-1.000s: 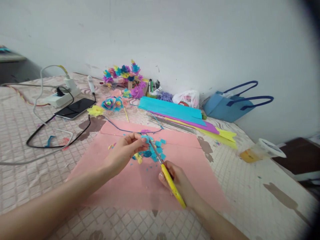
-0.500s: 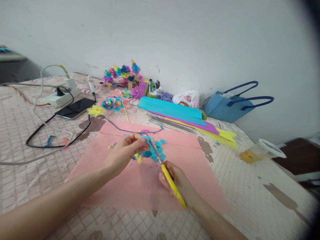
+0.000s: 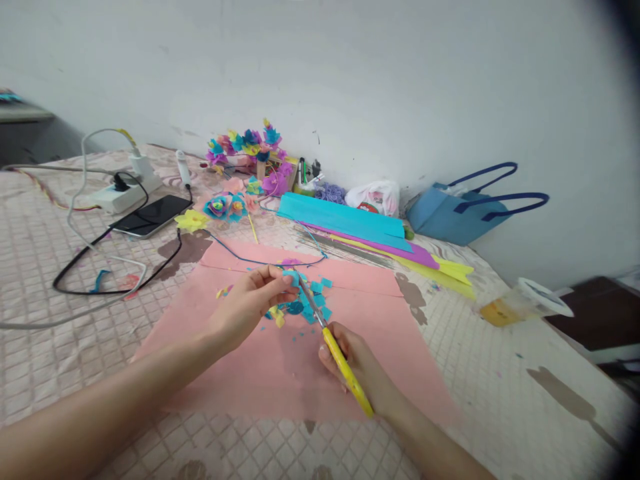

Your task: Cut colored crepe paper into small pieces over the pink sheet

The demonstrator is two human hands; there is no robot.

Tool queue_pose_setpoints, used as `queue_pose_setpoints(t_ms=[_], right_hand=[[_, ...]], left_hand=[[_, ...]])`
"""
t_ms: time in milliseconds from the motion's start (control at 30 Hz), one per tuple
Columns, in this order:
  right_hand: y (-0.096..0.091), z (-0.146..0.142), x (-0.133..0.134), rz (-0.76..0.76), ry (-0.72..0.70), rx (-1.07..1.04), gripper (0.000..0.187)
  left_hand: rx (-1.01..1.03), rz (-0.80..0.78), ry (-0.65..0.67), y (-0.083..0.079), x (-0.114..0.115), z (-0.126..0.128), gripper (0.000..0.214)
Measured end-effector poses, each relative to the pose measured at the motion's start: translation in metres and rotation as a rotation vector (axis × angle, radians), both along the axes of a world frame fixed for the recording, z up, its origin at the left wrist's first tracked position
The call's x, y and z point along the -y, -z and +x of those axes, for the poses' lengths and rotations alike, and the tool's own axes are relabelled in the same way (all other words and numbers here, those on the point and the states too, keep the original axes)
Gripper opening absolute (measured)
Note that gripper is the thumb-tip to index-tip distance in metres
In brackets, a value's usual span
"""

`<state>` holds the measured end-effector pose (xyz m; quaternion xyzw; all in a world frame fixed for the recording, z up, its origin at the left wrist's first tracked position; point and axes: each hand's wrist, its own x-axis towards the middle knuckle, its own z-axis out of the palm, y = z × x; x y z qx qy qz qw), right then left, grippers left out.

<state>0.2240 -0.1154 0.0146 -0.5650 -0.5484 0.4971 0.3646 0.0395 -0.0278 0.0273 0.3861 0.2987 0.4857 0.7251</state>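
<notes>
Between thumb and fingers, my left hand [image 3: 257, 293] pinches a small piece of blue paper [image 3: 292, 276]. My right hand [image 3: 355, 360] is closed on scissors [image 3: 345, 371] with yellow handles, their blades pointing up and left to the edge of that piece. Whether the blades are touching the paper I cannot tell. Below both hands, several blue paper scraps [image 3: 316, 300] and a few yellow scraps [image 3: 277, 316] lie on a large pink sheet [image 3: 240, 380]. A thin blue cord [image 3: 250, 261] curves across the sheet's far part.
At the back stand colourful paper flowers [image 3: 250, 143]. Blue paper [image 3: 345, 221] lies over purple and yellow sheets and thin wires. A phone [image 3: 153, 215] and a power strip [image 3: 127, 192] with cables are at left. A tilted plastic cup [image 3: 523, 303] and a blue bag [image 3: 457, 213] are at right.
</notes>
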Motion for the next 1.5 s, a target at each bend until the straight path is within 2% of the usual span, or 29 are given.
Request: queue_pose_setpoints(t_ms=[500, 700, 1167, 1500], right_hand=[[-0.006, 0.003, 0.0, -0.061, -0.06, 0.07, 0.04], [-0.007, 0.005, 0.0, -0.062, -0.035, 0.129, 0.044], [-0.017, 0.002, 0.0, -0.169, -0.043, 0.14, 0.035], [-0.015, 0.004, 0.0, -0.165, -0.067, 0.131, 0.038]], left_hand=[[-0.062, -0.009, 0.096, -0.004, -0.01, -0.006, 0.023], [-0.079, 0.0, 0.14, -0.009, -0.013, -0.009, 0.026], [-0.147, 0.072, 0.276, -0.001, -0.031, -0.021, 0.028], [-0.165, 0.086, 0.357, -0.006, -0.036, -0.027, 0.029]])
